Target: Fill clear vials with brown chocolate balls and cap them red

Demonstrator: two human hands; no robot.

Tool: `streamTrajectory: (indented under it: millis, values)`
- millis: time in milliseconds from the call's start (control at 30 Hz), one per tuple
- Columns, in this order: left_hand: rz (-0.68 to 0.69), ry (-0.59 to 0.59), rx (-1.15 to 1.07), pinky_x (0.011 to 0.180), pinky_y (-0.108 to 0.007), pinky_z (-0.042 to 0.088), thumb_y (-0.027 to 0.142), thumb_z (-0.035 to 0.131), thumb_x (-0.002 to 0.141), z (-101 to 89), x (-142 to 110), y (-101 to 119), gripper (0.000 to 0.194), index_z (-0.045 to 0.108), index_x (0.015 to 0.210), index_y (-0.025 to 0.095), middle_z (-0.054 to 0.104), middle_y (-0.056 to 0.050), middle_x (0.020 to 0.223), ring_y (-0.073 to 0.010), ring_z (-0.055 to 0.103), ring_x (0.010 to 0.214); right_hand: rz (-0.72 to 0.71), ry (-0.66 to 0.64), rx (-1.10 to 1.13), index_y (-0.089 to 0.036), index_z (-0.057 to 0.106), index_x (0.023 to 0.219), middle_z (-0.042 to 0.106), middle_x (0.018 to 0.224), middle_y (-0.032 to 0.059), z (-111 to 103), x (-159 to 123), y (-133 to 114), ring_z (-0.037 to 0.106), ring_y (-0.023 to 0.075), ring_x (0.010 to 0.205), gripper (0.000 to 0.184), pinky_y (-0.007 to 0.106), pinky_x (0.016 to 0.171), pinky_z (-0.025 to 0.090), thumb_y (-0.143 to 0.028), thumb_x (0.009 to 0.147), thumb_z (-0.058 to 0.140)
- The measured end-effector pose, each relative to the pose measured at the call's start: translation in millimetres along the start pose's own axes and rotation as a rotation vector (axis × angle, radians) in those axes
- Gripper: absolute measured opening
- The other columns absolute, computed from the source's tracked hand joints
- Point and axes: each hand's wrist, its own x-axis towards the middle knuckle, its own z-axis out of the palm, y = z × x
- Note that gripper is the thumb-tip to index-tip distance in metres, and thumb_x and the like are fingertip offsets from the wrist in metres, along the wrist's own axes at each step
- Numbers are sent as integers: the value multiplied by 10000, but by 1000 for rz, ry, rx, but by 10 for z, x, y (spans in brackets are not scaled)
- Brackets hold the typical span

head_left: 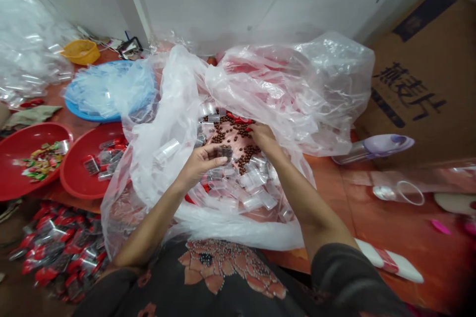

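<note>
My left hand (204, 162) is closed around a small clear plastic box (225, 153) that looks dark with brown balls inside. My right hand (263, 137) reaches into the plastic-lined space, its fingers pinched on a small red piece that looks like a lid; the fingertips are partly hidden. Just beyond it lie more red lids (238, 118). Loose round brown balls (219, 134) are scattered between and beneath both hands. Clear empty boxes (256, 178) are heaped nearer my body, with a few more at the far left of the balls.
A crumpled clear plastic bag (167, 94) surrounds the work. Left are a red bowl (74, 178) of filled boxes, another red bowl (15, 138) of wrapped sweets and a blue tray (74, 109). Red-lidded boxes (70, 242) are piled below. Right stand a carton (420, 74) and a lilac scoop (386, 143).
</note>
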Motion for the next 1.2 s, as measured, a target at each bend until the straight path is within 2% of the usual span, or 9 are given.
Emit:
streamTrajectory:
  millis: [67, 133, 267, 400, 633, 800, 867, 1000, 1200]
  values:
    - [9, -1, 19, 944, -353, 539, 300, 816, 748, -6, -13, -5, 464, 718, 1184, 174, 743, -93, 1132, -196, 692, 1001, -33, 70, 122, -178, 690, 992, 716, 1058, 98, 7, -163, -94, 634, 236, 1001, 235, 351, 943, 469, -286, 854, 533]
    - [17, -3, 41, 953, -363, 538, 298, 815, 742, 5, -28, -3, 468, 717, 1182, 173, 743, -93, 1132, -199, 693, 1005, -24, 168, 417, -191, 623, 1076, 694, 1032, 69, -19, -370, -232, 648, 210, 939, 287, 360, 881, 516, -368, 861, 556]
    - [14, -5, 33, 934, -353, 544, 295, 828, 719, 84, -98, -12, 433, 732, 1119, 159, 750, -89, 1090, -190, 694, 973, 109, 220, 1060, -283, 437, 1281, 663, 1000, -17, -178, -857, -553, 684, 153, 816, 607, 287, 678, 579, -465, 769, 707]
    - [-22, -45, 17, 869, -300, 549, 309, 835, 724, 183, -216, -113, 404, 746, 1091, 166, 751, -68, 1043, -161, 687, 917, 176, 210, 1269, -277, 555, 1127, 674, 979, -19, -317, -1337, -795, 702, 131, 831, 481, 248, 700, 601, -495, 750, 760]
    - [-150, -147, -91, 871, -326, 558, 247, 825, 698, 295, -449, -259, 448, 745, 1131, 166, 728, -100, 1141, -182, 687, 953, 135, 286, 1240, -279, 617, 1126, 687, 1069, 16, -170, -1908, -1022, 698, 145, 952, 326, 311, 876, 607, -418, 840, 692]
    - [-217, -202, -114, 846, -344, 561, 232, 807, 705, 329, -575, -231, 449, 747, 1145, 165, 734, -114, 1118, -189, 694, 909, 35, 353, 1105, -317, 546, 1310, 692, 1053, 16, -132, -2082, -1089, 676, 156, 992, 470, 367, 968, 569, -368, 860, 670]
    - [-196, -224, -88, 852, -338, 556, 262, 805, 728, 331, -603, -233, 420, 753, 1135, 174, 736, -110, 1112, -184, 688, 916, 11, 315, 1129, -300, 622, 1208, 713, 1011, 5, -150, -2135, -1078, 683, 159, 958, 412, 383, 961, 569, -339, 811, 726]
    - [-137, -251, 1, 834, -310, 546, 320, 793, 756, 322, -633, -245, 381, 763, 1119, 208, 739, -85, 1082, -168, 677, 903, -76, 259, 1091, -279, 738, 917, 744, 1008, 0, -228, -2242, -1037, 688, 173, 978, 143, 414, 979, 555, -277, 776, 764]
    - [-102, -280, 78, 798, -286, 533, 314, 773, 772, 314, -656, -201, 395, 755, 1155, 220, 734, -69, 1048, -146, 658, 863, -185, 232, 940, -286, 775, 863, 763, 1039, 16, -379, -2332, -987, 704, 192, 982, 77, 449, 949, 563, -247, 813, 732]
